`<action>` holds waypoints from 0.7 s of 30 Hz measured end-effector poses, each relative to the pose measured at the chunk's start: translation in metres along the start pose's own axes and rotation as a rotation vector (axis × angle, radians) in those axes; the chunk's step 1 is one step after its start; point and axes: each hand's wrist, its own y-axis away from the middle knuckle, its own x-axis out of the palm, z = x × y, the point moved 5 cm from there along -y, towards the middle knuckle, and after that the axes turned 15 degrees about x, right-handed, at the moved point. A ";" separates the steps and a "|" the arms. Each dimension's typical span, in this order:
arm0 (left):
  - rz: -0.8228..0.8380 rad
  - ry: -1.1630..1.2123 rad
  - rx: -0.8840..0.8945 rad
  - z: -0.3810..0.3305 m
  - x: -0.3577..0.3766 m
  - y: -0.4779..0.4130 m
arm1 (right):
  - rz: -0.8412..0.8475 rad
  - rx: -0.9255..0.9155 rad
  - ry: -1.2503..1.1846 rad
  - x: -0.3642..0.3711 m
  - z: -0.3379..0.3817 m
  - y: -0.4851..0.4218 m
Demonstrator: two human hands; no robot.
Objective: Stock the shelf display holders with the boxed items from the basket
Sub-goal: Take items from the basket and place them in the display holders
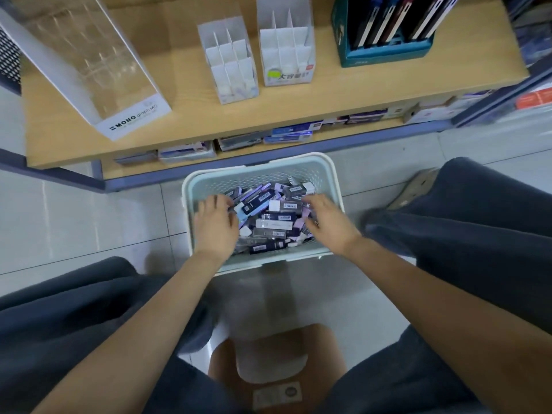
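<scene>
Sitting on a low brown stool here, both arms stretched down into the pale green basket on the floor tiles right in front of me. It's packed with the boxed items: small long cartons in navy, lilac and white, lying every which way with barcode stickers showing.

My left hand is on the left side of the pile, back of the hand up, fingers bent down over the boxes, thumb pointing toward my other hand. Honestly can't tell if it's got hold of a box or is just lying on them. My right hand is on the right side of the pile, fingers loosely spread on the cartons, thumb sticking out toward the left one, not wrapped round anything I can see. The hands are apart, with a strip of boxes between them.

Beyond my fingertips is the wooden shelf. Straight past the left hand stands a frosted divided holder. Just beside it, more toward my right hand, is a second divided holder with a green sticker on its front. Way off to the left of my left hand there's a tall clear MONO display case, tipped back. Out past my right hand is a teal display box with dark slim items standing in it. Under the shelf edge is a row of flat boxes on a lower level.
</scene>
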 end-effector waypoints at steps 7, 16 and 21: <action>0.276 0.144 0.081 -0.003 0.040 -0.030 | 0.163 0.005 0.149 0.032 0.017 -0.024; 0.376 -0.011 0.061 0.012 0.067 -0.052 | 0.077 0.087 0.483 0.049 0.027 -0.050; 0.371 -0.128 0.032 0.009 0.068 -0.052 | 0.178 0.157 0.351 0.038 0.021 -0.041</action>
